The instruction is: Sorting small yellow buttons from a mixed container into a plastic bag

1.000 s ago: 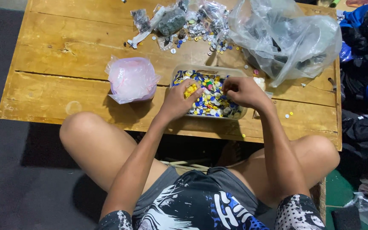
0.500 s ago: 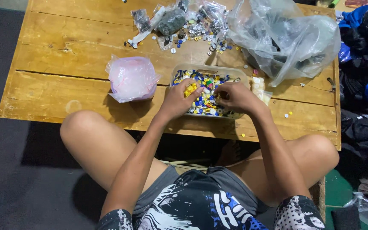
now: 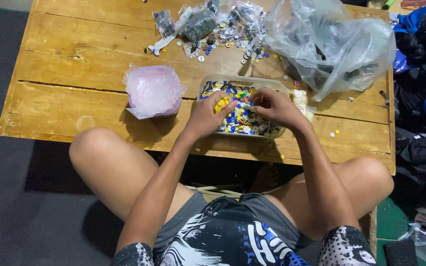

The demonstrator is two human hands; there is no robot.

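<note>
Both hands work inside a clear plastic tub (image 3: pixel 272 83) that sits on a low wooden table (image 3: pixel 75 59) and is filled with mixed buttons (image 3: pixel 245 120) in blue, yellow, white and other colours. The left hand (image 3: pixel 207 116) rests over the tub's left part, fingers curled and close together, with a small heap of yellow buttons (image 3: pixel 221 104) showing right at the fingertips; whether it pinches them or only cups them I cannot tell. The right hand (image 3: pixel 274 107) lies over the tub's right half, fingers bent down into the buttons with the tips drawn towards the left hand's, and what they grip, if anything, is hidden. The two sets of fingertips are near each other above the middle of the tub. Just left of the left hand's knuckles stands a pink plastic bag (image 3: pixel 153 91), bunched and closed. Beyond the fingertips, farther up the table, lie scattered loose buttons (image 3: pixel 245 47) and small clear packets (image 3: pixel 198 22). Up and to the right of the right hand sits a large crumpled clear plastic bag (image 3: pixel 331 44).
</note>
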